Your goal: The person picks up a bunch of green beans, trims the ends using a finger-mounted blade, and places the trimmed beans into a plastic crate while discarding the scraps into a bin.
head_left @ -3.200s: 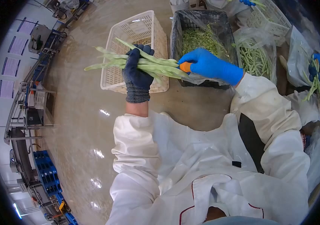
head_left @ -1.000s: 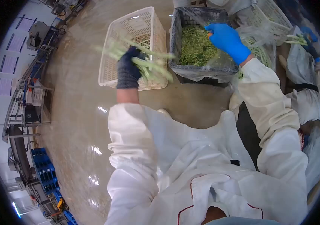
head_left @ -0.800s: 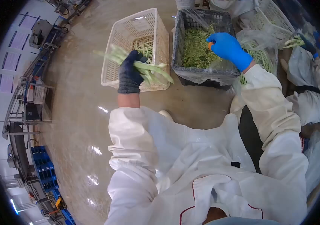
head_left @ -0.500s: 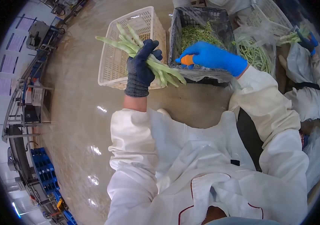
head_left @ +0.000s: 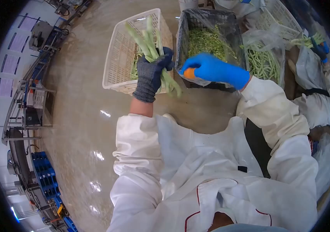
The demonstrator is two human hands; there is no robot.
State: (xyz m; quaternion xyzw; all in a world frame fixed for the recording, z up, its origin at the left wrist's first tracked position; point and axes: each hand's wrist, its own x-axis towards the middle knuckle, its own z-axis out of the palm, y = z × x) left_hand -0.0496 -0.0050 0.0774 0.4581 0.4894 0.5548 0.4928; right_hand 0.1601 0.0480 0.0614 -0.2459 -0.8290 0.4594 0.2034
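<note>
- My left hand, dark knit glove (head_left: 153,71): clenched round a loose bundle of long, flat pale-green beans (head_left: 146,44), upper ends fanned out.
- My right hand, blue glove (head_left: 215,70): fingers curled round a small orange tool (head_left: 189,73); can't make out a blade. Apart from the beans.
- Bundle sits above the near right corner of a white slotted plastic crate (head_left: 120,50), lower ends poking past its rim.
- Risk: slack grip, beans of uneven length; inner ones could slide out onto the wet-looking floor (head_left: 87,116).
- Risk: if the tool has an edge, crossing hands could nick the knit glove.
- Right hand hangs over the near edge of a black plastic-lined crate (head_left: 179,44) with green scraps (head_left: 207,42); loose liner could snag the tool.
</note>
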